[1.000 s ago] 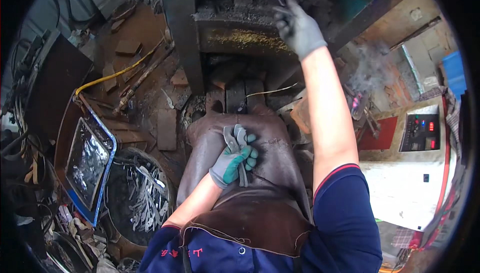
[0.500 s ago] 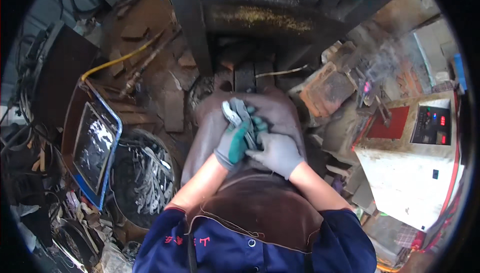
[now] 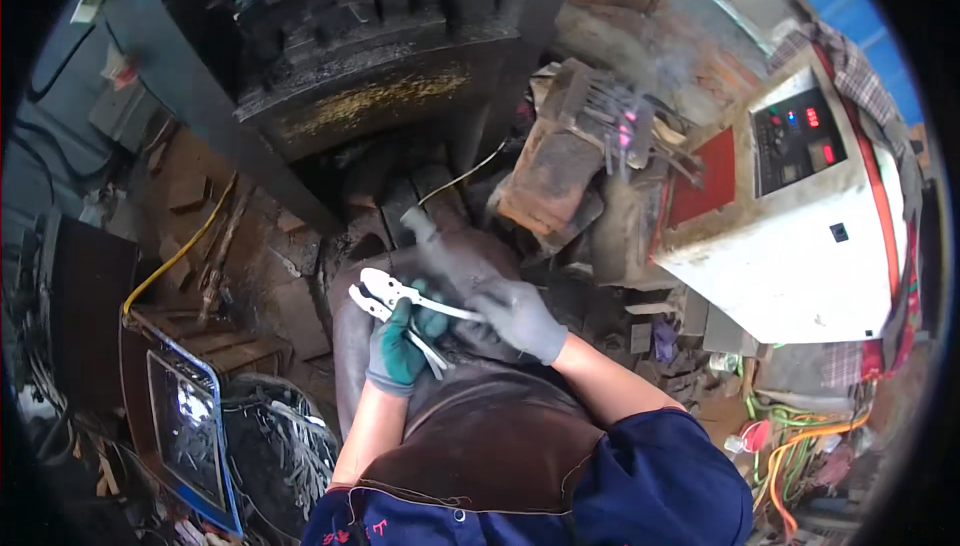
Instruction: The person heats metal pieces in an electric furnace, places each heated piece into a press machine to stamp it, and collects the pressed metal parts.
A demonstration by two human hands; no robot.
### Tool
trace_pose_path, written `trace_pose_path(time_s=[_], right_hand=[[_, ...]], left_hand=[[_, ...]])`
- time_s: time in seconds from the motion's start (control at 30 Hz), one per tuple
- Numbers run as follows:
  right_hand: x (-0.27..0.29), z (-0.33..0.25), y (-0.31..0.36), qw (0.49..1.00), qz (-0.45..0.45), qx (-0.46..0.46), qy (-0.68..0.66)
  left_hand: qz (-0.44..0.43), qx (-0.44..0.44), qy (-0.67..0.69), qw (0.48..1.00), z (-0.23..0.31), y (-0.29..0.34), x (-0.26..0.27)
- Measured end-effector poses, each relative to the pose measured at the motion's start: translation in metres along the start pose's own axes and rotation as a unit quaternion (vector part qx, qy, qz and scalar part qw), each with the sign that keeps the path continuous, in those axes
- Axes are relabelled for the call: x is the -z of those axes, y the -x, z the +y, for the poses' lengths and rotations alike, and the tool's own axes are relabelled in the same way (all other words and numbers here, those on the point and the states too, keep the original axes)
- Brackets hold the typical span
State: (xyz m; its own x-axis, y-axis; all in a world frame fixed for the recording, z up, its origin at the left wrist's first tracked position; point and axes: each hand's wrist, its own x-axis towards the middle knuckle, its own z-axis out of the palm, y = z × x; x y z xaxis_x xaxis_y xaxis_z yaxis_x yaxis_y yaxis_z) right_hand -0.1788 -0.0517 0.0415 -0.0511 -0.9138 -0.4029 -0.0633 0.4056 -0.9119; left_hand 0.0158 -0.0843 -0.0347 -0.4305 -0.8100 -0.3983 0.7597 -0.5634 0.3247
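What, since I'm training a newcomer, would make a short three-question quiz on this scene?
1. True or false: the white control cabinet stands on the picture's right.
2. What does the left hand hold?
A) a hammer
B) plier-shaped metal pieces
C) a brush
3. Fill in: parts of the metal bars near the rust-coloured brick glow ____.

Key: 1. True. 2. B. 3. Pink.
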Motion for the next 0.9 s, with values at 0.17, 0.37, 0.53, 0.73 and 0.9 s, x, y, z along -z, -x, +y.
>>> trace_pose_path(time_s=[0.17,0.37,0.53,0.73,0.9], right_hand=[[0.054,0.001,-0.009,0.961,0.226,0.039,-0.155],[0.116,0.026,-0.080,0.898,0.337,0.058,-0.277],[0.153,0.028,-0.141,0.893,0.344,0.099,-0.272],[0.120,-0.009,-0.155,0.867,-0.086,0.060,-0.488],[-0.005,-0.177,-0.186,0.959,-0.040,0.153,-0.236]], left_hand=[[-0.053,0.024,0.049,0.997,-0.004,-0.001,0.000],[-0.050,0.020,0.032,0.998,-0.008,0.000,-0.014],[-0.049,0.030,0.003,0.998,-0.002,0.005,-0.007],[-0.066,0.054,-0.044,0.995,-0.008,-0.003,-0.007],[-0.051,0.078,-0.028,0.995,-0.005,0.002,0.009]])
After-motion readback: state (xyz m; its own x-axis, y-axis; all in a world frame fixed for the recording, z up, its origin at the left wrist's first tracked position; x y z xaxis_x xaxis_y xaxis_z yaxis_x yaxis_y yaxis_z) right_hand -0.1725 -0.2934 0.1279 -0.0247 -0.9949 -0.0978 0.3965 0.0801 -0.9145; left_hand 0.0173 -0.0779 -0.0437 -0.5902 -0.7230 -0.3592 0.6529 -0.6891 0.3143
